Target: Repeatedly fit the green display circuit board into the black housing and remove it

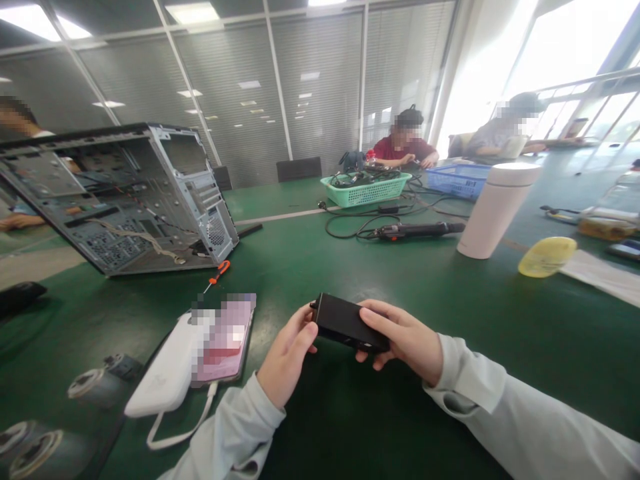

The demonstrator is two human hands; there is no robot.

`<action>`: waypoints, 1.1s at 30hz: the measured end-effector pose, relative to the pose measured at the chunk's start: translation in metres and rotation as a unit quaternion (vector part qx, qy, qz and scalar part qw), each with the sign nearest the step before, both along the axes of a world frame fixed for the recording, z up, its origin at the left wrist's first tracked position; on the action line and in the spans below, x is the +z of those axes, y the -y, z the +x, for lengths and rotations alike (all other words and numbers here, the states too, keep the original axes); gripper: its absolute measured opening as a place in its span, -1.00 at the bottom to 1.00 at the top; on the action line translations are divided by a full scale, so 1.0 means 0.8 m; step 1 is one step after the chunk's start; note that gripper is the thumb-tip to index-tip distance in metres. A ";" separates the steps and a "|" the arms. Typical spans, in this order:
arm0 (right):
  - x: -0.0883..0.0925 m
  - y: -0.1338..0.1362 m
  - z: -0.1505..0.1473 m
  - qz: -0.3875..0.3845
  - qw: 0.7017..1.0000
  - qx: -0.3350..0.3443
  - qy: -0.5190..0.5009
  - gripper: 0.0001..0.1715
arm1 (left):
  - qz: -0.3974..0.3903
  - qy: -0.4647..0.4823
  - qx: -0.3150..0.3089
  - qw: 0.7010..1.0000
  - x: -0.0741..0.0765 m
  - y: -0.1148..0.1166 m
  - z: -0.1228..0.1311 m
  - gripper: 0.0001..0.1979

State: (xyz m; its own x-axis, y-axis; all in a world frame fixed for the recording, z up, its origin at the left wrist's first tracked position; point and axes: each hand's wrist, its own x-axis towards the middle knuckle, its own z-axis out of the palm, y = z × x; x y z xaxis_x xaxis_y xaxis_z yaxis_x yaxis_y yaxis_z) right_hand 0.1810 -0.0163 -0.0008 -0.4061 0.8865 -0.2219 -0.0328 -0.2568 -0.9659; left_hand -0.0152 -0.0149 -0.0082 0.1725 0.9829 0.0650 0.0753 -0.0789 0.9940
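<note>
Both your hands grasp one black box [347, 323] above the green desk [380, 280]: left grip [287, 350] at its end, right grip [407, 340] over its top.

Green table [320, 267], computer case [125, 200], white flask [495, 210], perhaps phone [225, 340]

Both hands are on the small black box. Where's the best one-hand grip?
Probably its two long edges, mid-length, from above: the black box is flat, oblong and nearly level, with left hand and right hand at its ends.
</note>
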 end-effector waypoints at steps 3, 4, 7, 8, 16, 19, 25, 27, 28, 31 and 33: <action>-0.007 0.000 0.006 0.213 0.973 -0.029 0.089 -0.44 | 0.021 -0.014 -0.018 1.000 0.001 0.003 0.000 -0.44; -0.007 0.001 0.007 0.284 0.951 -0.041 0.119 -0.50 | 0.037 -0.029 -0.025 0.999 0.002 0.004 0.000 -0.45; -0.004 0.005 0.010 0.404 0.898 -0.049 0.169 -0.51 | 0.092 -0.075 -0.037 0.992 0.005 0.005 -0.001 -0.54; -0.003 0.005 0.011 0.417 0.891 -0.046 0.175 -0.50 | 0.106 -0.082 -0.041 0.990 0.006 0.005 -0.001 -0.59; -0.001 -0.002 0.017 0.454 0.859 -0.024 0.234 -0.53 | 0.100 -0.074 -0.072 0.990 0.012 0.009 0.000 -0.76; -0.005 -0.004 0.018 0.453 0.862 -0.028 0.227 -0.53 | 0.059 -0.033 -0.080 0.994 0.012 0.008 -0.002 -0.80; -0.003 -0.001 0.017 0.355 0.915 -0.026 0.190 -0.50 | 0.027 0.005 -0.060 0.998 0.012 0.002 -0.003 -0.79; 0.001 0.001 0.016 0.337 0.919 -0.022 0.203 -0.52 | 0.010 0.031 -0.054 0.998 0.013 0.001 -0.002 -0.78; 0.003 0.002 0.015 0.331 0.920 -0.019 0.210 -0.53 | -0.001 0.042 -0.052 0.998 0.014 0.000 -0.002 -0.77; 0.003 0.002 0.014 0.319 0.923 -0.010 0.213 -0.54 | -0.033 0.067 -0.044 0.996 0.017 0.000 -0.001 -0.72; 0.000 0.000 0.013 0.317 0.923 -0.007 0.217 -0.52 | -0.046 0.081 -0.036 0.995 0.018 0.000 0.000 -0.70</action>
